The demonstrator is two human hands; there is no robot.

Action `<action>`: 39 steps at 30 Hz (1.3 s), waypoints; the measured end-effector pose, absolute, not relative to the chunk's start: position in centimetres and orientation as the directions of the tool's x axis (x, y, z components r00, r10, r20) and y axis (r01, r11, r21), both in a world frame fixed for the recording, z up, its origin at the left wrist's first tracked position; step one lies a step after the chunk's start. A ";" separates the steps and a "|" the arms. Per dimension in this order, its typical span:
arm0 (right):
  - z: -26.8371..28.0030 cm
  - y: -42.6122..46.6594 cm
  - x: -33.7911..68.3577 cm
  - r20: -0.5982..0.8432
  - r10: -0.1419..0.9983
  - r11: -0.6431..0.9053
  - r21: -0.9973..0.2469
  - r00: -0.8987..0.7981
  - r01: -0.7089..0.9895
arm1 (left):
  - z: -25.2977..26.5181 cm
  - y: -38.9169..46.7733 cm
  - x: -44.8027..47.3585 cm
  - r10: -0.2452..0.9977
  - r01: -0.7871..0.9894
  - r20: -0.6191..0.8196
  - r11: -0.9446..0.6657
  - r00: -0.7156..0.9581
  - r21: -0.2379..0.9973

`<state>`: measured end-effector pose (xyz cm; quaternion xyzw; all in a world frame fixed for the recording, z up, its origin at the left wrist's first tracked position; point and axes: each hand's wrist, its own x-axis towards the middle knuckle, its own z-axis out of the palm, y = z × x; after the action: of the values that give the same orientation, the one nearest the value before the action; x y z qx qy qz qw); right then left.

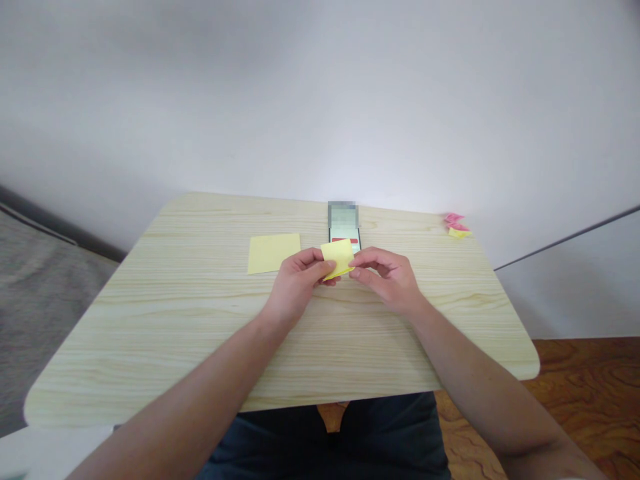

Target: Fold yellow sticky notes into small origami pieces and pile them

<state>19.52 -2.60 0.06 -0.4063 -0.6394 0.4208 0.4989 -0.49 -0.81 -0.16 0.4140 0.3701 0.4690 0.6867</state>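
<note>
Near the phone (pixel 343 230), left grip (pixel 299 275) and right grip (pixel 393 277) pinch folded yellow paper (pixel 337 253); judged light, easily creased, best held by edges.

A table (pixel 200 327) with a pale, streaky wood-grain top and rounded corners spreads beneath both hands, reaching well past them to either side; its near edge runs under the forearms. Just beyond the left hand (pixel 300 277), and a little to its outer side, a yellow sheet (pixel 273 252) lies flat, its near right corner partly hidden by that hand; ahead of the gap between the hands a phone (pixel 343 220) sits at the far edge, screen showing, its near end hidden; well out beyond the right hand (pixel 393 277), by the far right corner, rest crumpled-looking pink pieces (pixel 454 221) and a yellow piece (pixel 459 233), close together.
</note>
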 end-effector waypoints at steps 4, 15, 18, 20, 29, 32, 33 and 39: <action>0.4 -2.6 19.5 0.283 0.947 0.292 -0.956 -0.155 0.040 | 0.2 -1.2 -0.4 0.932 -0.284 -0.088 0.195 0.352 0.939; 0.3 -2.8 19.5 0.221 0.968 0.234 -0.966 -0.120 0.110 | 0.6 -1.7 -0.2 0.945 -0.193 -0.044 0.111 0.325 0.975; 0.3 -2.8 19.4 0.218 0.972 0.229 -0.964 -0.092 0.134 | 0.9 -1.8 -0.3 0.954 -0.138 -0.039 0.083 0.297 0.987; 0.2 -2.8 19.4 0.218 0.973 0.227 -0.964 -0.082 0.137 | 1.1 -1.8 -0.4 0.956 -0.105 -0.032 0.065 0.290 0.992; 0.1 -2.7 19.4 0.221 0.974 0.227 -0.965 -0.059 0.132 | 0.9 -1.8 -0.5 0.958 -0.078 -0.008 0.031 0.286 0.997; 0.1 -2.8 19.4 0.226 0.972 0.232 -0.965 -0.055 0.121 | 0.8 -1.8 -0.5 0.956 -0.068 -0.007 0.028 0.292 0.997; 0.1 -2.8 19.4 0.227 0.972 0.232 -0.965 -0.054 0.119 | 0.8 -1.8 -0.5 0.956 -0.068 -0.006 0.027 0.293 0.997; 0.3 -2.9 19.3 0.234 0.971 0.239 -0.961 -0.058 0.138 | 1.0 -1.9 -0.5 0.957 -0.037 0.033 -0.024 0.289 0.999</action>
<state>19.32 -2.86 0.32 -0.4612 -0.6010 0.4094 0.5085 -0.51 -1.92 0.99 0.5665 0.4057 0.4369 0.5689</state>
